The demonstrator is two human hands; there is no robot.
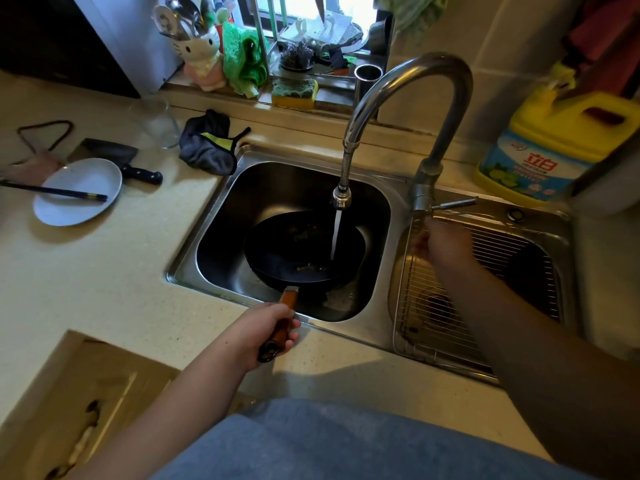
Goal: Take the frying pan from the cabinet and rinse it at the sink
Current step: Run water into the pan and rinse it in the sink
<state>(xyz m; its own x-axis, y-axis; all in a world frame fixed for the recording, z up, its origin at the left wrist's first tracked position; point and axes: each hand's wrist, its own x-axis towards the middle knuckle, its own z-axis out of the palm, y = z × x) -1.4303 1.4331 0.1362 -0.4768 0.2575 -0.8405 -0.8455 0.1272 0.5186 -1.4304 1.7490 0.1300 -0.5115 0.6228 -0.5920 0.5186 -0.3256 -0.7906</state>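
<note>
The black round frying pan (304, 249) sits in the steel sink basin (221, 216) under the running stream; my left hand (266, 329) wraps its wooden handle, my right hand (441, 245), loosely curled, holds nothing below the tap lever. Tilting it could splash water onto the counter.

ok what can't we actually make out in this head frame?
- Right hand: motion-blurred below the faucet lever; contact unclear.
- Left sink basin drain: hidden by the frying pan.
- Detergent jug: fine print too small, lower right corner hidden by a dark object.
- Chopsticks on the plate: cut off by the left edge.
</note>
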